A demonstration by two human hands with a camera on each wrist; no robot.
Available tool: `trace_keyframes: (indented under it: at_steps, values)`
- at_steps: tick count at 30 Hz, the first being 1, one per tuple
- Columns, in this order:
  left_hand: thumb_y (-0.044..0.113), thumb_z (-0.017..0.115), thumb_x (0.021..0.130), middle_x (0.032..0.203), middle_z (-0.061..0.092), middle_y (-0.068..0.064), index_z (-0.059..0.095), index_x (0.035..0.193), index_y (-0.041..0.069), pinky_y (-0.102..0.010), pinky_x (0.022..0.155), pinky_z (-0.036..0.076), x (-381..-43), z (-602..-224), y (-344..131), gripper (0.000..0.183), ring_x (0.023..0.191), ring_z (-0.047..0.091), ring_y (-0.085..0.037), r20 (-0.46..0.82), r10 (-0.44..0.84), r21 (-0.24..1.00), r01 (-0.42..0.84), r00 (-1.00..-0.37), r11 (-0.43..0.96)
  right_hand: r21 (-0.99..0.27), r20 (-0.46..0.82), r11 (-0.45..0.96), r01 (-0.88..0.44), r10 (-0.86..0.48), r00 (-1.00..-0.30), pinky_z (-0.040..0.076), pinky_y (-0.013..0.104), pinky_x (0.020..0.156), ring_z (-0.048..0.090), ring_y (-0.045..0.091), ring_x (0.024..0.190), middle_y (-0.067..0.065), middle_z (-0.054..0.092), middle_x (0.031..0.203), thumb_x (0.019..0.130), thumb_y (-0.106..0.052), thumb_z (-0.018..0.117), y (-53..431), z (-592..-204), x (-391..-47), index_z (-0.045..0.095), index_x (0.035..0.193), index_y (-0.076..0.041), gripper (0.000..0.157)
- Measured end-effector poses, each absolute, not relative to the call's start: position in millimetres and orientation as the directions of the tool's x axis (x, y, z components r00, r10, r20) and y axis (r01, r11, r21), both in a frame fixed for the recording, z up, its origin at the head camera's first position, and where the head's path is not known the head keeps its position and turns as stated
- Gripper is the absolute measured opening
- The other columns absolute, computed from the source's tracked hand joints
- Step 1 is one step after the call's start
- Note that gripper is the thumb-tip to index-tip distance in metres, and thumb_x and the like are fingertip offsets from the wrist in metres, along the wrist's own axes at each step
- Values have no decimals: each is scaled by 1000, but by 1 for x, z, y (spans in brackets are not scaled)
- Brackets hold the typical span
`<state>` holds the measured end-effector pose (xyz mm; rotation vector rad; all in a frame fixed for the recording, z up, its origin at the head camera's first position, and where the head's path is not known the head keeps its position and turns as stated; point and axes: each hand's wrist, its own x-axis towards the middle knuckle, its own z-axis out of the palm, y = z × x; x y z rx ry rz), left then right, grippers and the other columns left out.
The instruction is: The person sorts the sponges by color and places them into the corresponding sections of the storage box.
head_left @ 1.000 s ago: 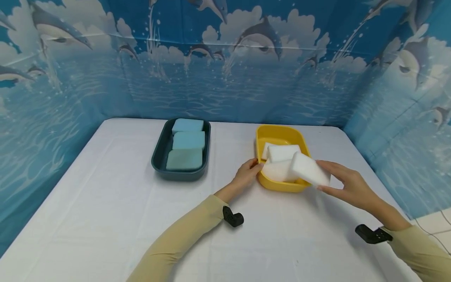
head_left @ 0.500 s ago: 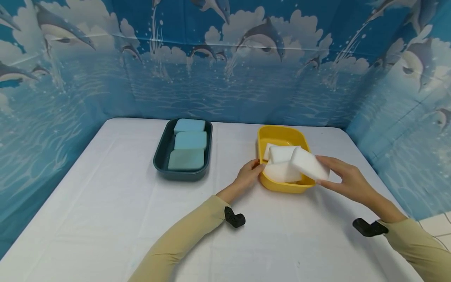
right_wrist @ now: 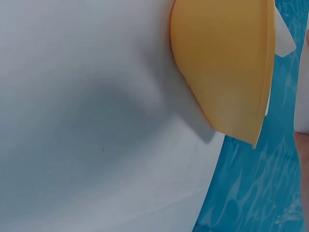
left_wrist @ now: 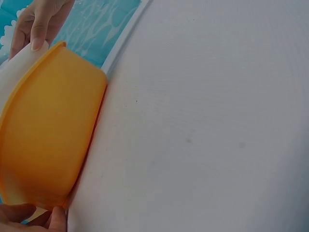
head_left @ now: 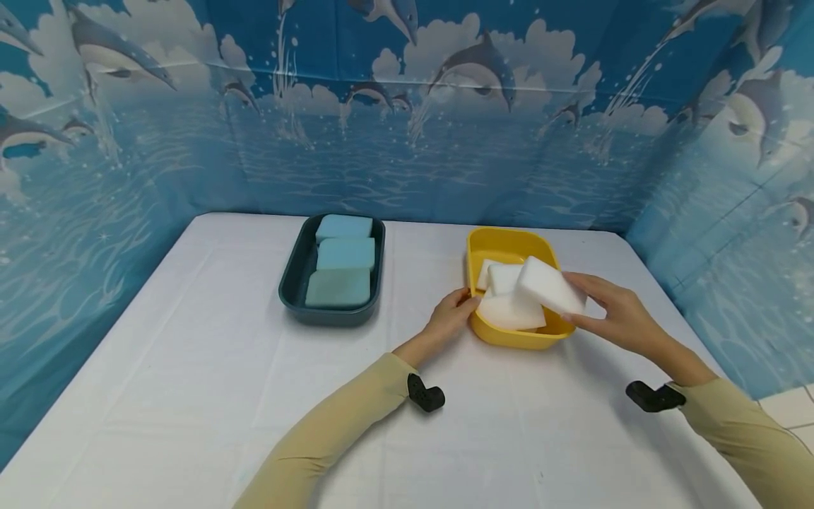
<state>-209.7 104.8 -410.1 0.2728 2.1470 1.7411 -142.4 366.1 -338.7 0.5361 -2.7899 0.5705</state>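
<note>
My right hand (head_left: 617, 314) pinches a white sponge block (head_left: 550, 285) between thumb and fingers, tilted above the right side of a yellow tray (head_left: 521, 339). Beneath it, several white sponges (head_left: 511, 311) lie in that tray, partly overlapping. At the tray's left side my left hand (head_left: 448, 318) grips the wall near the rim; in the left wrist view, its fingertips (left_wrist: 58, 220) meet the tray's corner at the lower left. The right wrist view has the held sponge (right_wrist: 302, 96) at its right edge, apart from the tray wall (right_wrist: 222, 63).
A dark green tray (head_left: 331, 318) stands on the left with three blue-green sponges (head_left: 338, 288) in a row. Both trays are on a white-covered table (head_left: 191, 367). A dolphin-print curtain (head_left: 407, 170) hangs behind and at the sides.
My right hand has carried the white sponge a little up and left, farther over the yellow tray. The left hand stays at the tray's side.
</note>
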Motion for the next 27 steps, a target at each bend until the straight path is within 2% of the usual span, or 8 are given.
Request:
trace_keyframes:
  at_steps: [1,3,14,27]
  values:
    - [35,45,98,144,46,-10,41,142,6,-37,111,38,-210,-410,105,53,135,42,-23,-156,370,972,-76,-916,222,-334,299,855,-397,-303,-905,47,54,84,51,40,114,25,53,132,77,-20,77,365,-338,-144,44,140,-6,72]
    - [36,45,98,145,45,-10,40,142,6,-37,111,38,-209,-410,105,54,135,42,-23,-158,370,972,-78,-915,223,-339,293,854,-395,-303,-907,47,55,85,51,41,114,25,52,133,78,-20,77,363,-338,-147,44,139,-5,71]
    - [36,45,98,146,43,-9,38,143,6,-37,113,37,-208,-410,104,55,136,40,-23,-158,377,973,-80,-913,216,-373,266,834,-406,-323,-908,46,56,89,51,41,117,26,50,134,79,-19,75,357,-343,-164,42,139,0,71]
    - [38,45,97,148,41,-10,36,144,7,-38,114,35,-204,-410,98,57,138,38,-24,-131,410,972,-36,-903,232,-421,111,866,-270,-247,-963,41,61,98,44,44,121,30,41,140,86,-27,68,354,-347,-176,31,145,1,75]
